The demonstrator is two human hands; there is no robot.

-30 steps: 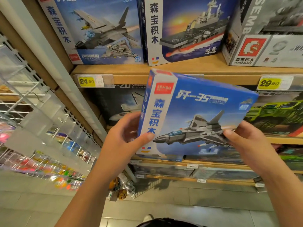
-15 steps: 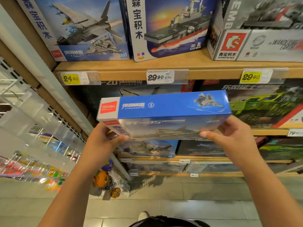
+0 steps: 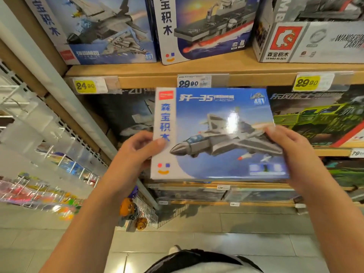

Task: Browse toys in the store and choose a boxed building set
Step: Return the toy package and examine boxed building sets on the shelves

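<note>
A blue boxed building set [image 3: 216,134] with a grey fighter jet on its front is held up before the wooden shelves, front face toward me. My left hand [image 3: 136,152] grips its left edge, thumb on the white side strip. My right hand [image 3: 289,152] grips its right edge, fingers behind the box. The box covers part of the middle shelf row.
The wooden shelf [image 3: 246,69] above carries a jet box [image 3: 102,30], a warship box [image 3: 204,26] and a grey box [image 3: 311,36]. A green truck box [image 3: 323,119] stands right. A white wire rack [image 3: 49,154] with small toys hangs left. Tiled floor lies below.
The box was tipped so its top edge faced me half a second ago; now it is turned back upright with the front face toward me. Both hands kept their hold.
</note>
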